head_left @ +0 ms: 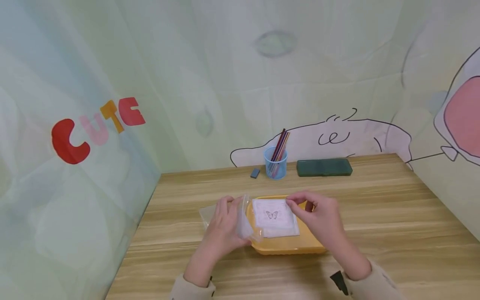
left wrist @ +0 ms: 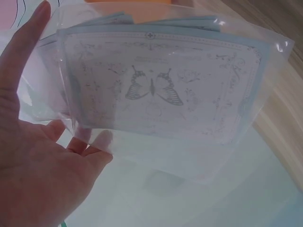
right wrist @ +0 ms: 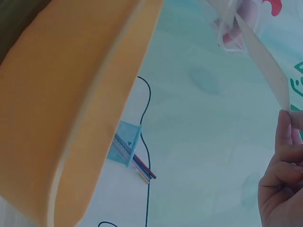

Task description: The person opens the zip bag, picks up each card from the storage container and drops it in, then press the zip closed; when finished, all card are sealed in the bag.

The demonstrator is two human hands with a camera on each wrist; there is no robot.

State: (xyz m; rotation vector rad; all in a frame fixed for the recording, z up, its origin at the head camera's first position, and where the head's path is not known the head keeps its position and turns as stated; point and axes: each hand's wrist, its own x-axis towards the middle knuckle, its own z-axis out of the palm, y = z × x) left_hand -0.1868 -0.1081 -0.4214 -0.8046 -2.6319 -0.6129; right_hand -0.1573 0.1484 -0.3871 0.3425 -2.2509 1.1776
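pinching butterfly card with right hand, gripping clear bag with left hand, short of far edge of table — apparently unpacking; next, probably lower card onto tray.

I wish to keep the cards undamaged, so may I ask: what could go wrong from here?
The right hand pinches the card near one corner, so it might crease or slip. The left hand holds the bag with more cards inside; if its mouth is open, tilting it could perhaps let some slide out.
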